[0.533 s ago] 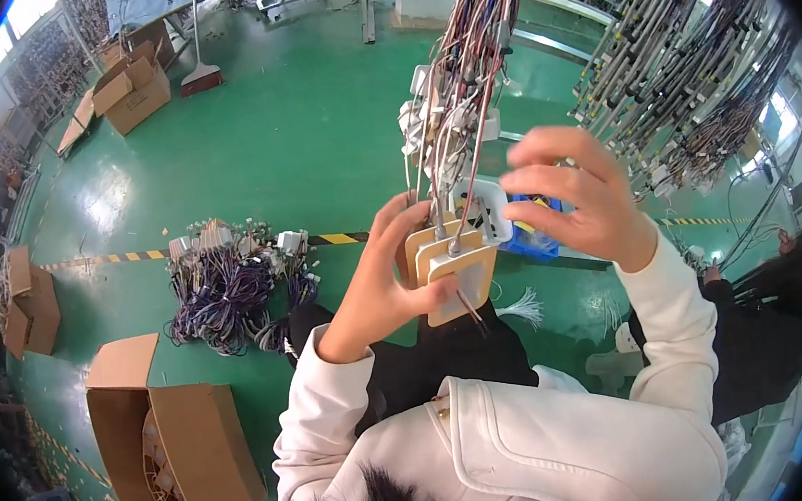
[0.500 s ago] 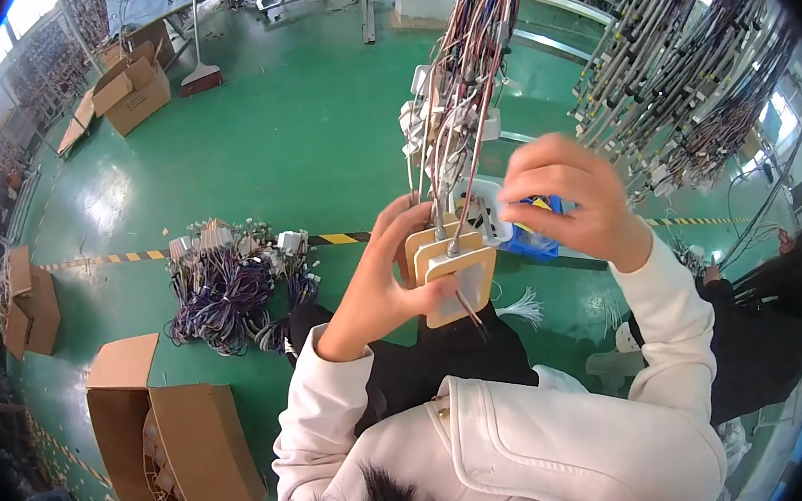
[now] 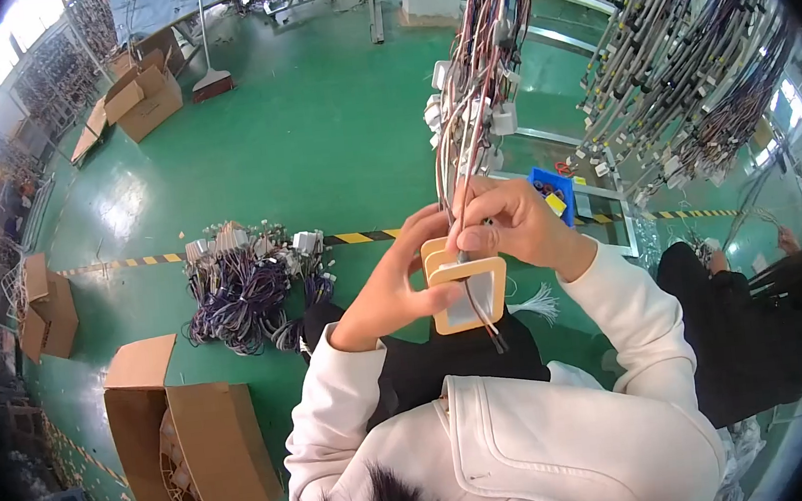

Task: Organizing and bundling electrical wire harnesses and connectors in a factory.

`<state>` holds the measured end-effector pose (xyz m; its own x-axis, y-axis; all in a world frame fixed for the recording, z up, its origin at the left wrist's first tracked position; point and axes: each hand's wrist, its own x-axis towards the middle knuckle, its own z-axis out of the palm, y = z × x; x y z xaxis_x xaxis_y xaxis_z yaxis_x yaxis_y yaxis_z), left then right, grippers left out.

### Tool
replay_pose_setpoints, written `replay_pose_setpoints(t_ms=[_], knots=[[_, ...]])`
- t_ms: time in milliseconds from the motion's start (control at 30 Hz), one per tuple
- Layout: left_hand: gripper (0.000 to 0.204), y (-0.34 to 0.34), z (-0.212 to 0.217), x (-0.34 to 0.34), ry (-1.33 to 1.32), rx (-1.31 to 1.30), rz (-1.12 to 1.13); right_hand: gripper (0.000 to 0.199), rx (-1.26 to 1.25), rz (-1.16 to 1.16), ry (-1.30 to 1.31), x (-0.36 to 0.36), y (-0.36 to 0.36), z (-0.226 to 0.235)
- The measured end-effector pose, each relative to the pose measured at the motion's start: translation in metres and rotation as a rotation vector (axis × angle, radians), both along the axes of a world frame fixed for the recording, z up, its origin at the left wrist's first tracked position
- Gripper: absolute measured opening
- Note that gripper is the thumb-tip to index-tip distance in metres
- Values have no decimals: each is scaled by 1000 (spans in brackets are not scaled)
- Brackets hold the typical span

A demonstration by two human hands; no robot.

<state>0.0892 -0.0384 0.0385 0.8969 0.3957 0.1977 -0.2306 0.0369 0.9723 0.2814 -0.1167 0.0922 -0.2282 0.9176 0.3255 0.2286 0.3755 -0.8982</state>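
Observation:
My left hand (image 3: 387,288) is closed around a small stack of square cream-edged plates with pale grey middles; the front plate (image 3: 496,292) faces me. Its thumb presses on the front plate's left edge. Thin dark wire ends (image 3: 489,327) hang down across the front plate. My right hand (image 3: 522,227) pinches the grey cable (image 3: 462,257) just above the plates, its fingertips partly hiding it. Directly behind both hands hangs a thick bundle of wires (image 3: 494,34) with white connectors (image 3: 502,120) among its lower strands.
An open cardboard box (image 3: 219,461) stands on the floor at the left, near a heap of purple wire harnesses (image 3: 248,289). A blue bin (image 3: 552,195) is beyond my right hand. More cable bundles (image 3: 663,61) hang at the right, and a person in black (image 3: 752,333) is there.
My right hand has come down and left from beside the wires to the cable at the plates, and its fingers have closed. The left hand keeps hold of the plates.

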Motion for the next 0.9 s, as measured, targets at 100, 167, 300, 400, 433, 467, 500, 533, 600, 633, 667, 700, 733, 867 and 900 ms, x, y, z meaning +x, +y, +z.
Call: replay_pose_setpoints(t_ms=[100,167,300,400,433,467,500,533,600,633,667,700,733,867,900], knots=[[81,3,-15,7,19,-61,32,13,80,-213,-84,0,-5,-1],[82,2,-8,10,24,-158,54,16,322,-478,-314,4,-10,2],[84,8,-11,16,-76,-308,46,22,678,-580,-649,-3,-50,-4],[86,7,-11,21,-38,-263,66,32,772,-401,-864,-13,-54,-14],[86,7,-10,23,-21,-223,100,32,767,-406,-862,-11,-52,-13],[86,8,-12,23,-26,-236,99,33,747,-352,-885,-8,-50,-10],[86,8,-14,23,-22,-238,95,33,728,-297,-907,-7,-49,-8],[86,8,-15,24,-30,-229,105,33,727,-297,-904,-7,-48,-7],[86,10,-16,23,-36,-220,118,25,736,-237,-970,-7,-46,-7],[86,10,-15,22,-18,-231,119,25,736,-236,-968,-6,-46,-5],[86,10,-15,22,0,-243,121,25,725,-215,-989,-5,-46,-4],[86,10,-14,22,2,-243,123,24,713,-196,-1011,-4,-46,-4],[87,9,-14,23,-11,-247,130,24,711,-199,-1011,-5,-46,-6],[91,3,-12,29,-89,-256,194,22,630,-371,-842,-15,-49,-13],[91,3,-14,30,-86,-256,186,21,497,-482,-762,-18,-52,-13]])
